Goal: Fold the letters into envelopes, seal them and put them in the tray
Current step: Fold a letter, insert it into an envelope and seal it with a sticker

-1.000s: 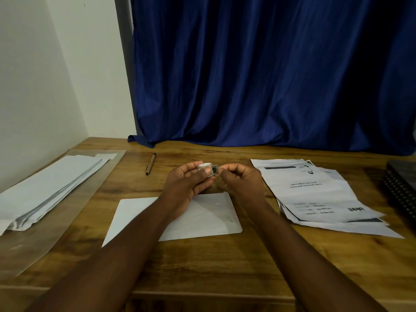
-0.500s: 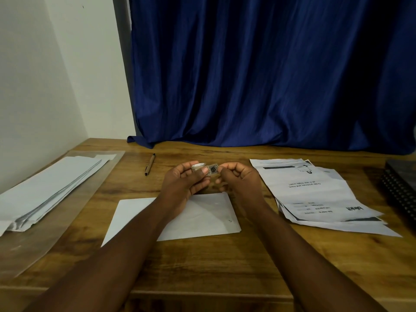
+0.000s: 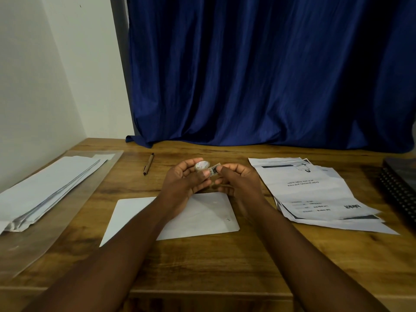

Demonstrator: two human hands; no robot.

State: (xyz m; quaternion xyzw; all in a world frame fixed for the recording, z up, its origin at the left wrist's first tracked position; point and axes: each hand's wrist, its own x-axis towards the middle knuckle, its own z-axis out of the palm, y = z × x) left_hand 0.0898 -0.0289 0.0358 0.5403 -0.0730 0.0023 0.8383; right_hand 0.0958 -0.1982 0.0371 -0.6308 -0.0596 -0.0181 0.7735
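So both hands are up over the wooden desk, just past the far edge of a white envelope lying flat in the middle. The left hand has its fingers curled around a small roll of tape, and the right hand is pinching the patterned loose end of tape pulled out from that roll, fingers curled in. The two hands are pretty much touching at the tape.

Off to the right there's a messy stack of printed letters, text upside down from this angle. On the left a clear plastic tray holds a pile of white envelopes. A brown pen sits behind the hands, nearer the dark blue curtain. Some dark thing with a spiral edge is at the far right, can't tell what exactly.
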